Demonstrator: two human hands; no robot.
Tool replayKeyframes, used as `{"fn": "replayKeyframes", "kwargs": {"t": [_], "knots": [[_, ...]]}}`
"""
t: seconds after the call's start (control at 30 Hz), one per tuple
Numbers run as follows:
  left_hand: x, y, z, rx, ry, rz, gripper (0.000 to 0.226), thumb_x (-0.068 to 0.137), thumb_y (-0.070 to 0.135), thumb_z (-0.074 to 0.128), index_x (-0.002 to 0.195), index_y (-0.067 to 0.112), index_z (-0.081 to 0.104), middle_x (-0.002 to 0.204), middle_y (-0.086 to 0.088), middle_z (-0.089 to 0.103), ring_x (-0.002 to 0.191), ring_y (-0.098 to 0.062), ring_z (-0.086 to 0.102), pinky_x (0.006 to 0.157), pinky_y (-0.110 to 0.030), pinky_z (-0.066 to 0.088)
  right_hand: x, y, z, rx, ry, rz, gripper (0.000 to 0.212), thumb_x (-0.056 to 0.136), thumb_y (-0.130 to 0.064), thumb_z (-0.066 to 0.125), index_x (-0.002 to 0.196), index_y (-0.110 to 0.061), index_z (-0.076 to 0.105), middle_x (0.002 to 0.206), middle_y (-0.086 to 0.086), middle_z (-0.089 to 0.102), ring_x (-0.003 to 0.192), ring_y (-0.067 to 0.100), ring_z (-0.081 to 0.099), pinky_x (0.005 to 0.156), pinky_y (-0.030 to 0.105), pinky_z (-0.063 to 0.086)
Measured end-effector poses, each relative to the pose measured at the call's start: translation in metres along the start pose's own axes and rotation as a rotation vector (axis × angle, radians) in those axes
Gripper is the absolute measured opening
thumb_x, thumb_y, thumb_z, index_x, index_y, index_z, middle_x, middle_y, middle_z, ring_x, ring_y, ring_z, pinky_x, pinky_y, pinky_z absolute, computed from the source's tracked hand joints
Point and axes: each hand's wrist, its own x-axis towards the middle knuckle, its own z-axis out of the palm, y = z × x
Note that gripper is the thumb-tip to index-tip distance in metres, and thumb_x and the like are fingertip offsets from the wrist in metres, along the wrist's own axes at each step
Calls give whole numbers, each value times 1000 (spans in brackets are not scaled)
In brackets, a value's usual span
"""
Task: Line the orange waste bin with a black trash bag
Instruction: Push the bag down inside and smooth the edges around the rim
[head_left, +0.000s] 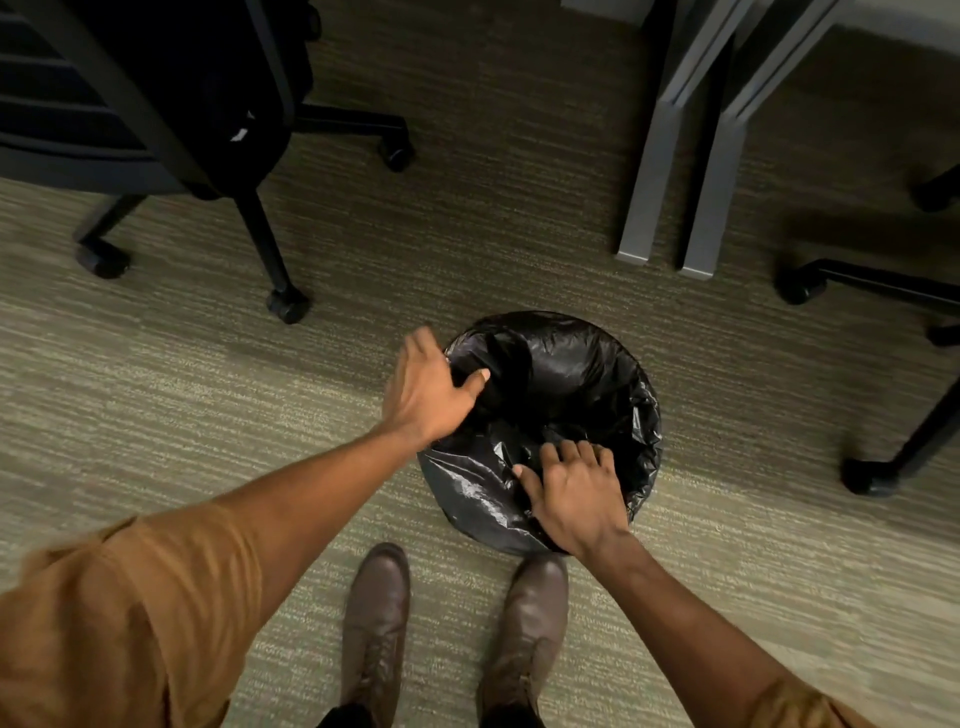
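A glossy black trash bag (566, 374) is draped over and into a round bin on the carpet, covering it fully; no orange of the bin shows. My left hand (428, 387) grips the bag at the bin's left rim, thumb pressed inside the opening. At the near rim, my right hand (571, 493) has its fingers curled down over the bag's edge, holding the plastic there. The bag's inside sinks into the bin, wrinkled and dark.
A black office chair (156, 104) on castors stands at the far left. Grey desk legs (670, 156) rise behind the bin, and another chair base (883, 291) lies to the right. My brown shoes (376, 623) are just in front of the bin.
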Motion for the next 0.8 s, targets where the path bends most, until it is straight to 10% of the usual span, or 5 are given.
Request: {"fn": "replayKeyframes", "kwargs": {"t": [0.1, 0.23, 0.43, 0.8], "knots": [[-34, 12, 6, 228, 249, 334, 84, 102, 59, 55, 160, 0, 36, 173, -30, 31, 163, -45, 30, 134, -58, 23, -5, -7, 1, 47, -25, -18, 43, 106, -47, 35, 115, -19, 68, 116, 9, 74, 114, 34, 64, 105, 51, 41], [-84, 26, 37, 333, 103, 868, 43, 94, 34, 56, 123, 8, 74, 142, -19, 68, 141, -38, 56, 127, -51, 26, -8, -8, 10, 42, -249, -55, 46, 99, -41, 39, 132, -21, 64, 135, 5, 68, 133, 33, 55, 122, 54, 26], [-100, 26, 58, 567, -366, 585, 57, 107, 43, 33, 123, 7, 74, 130, -17, 76, 142, -37, 56, 135, -60, 12, 0, 9, 7, 26, -432, -95, 41, 100, -31, 44, 136, -22, 62, 139, 11, 69, 134, 31, 57, 117, 46, 33], [-106, 16, 51, 688, -589, 525, 81, 107, 61, 18, 139, 7, 69, 146, -24, 67, 159, -42, 38, 133, -67, 0, 84, 20, -57, 444, -213, -49, 76, 94, -43, 71, 160, -30, 35, 144, 16, 63, 135, 36, 60, 108, 52, 51]]}}
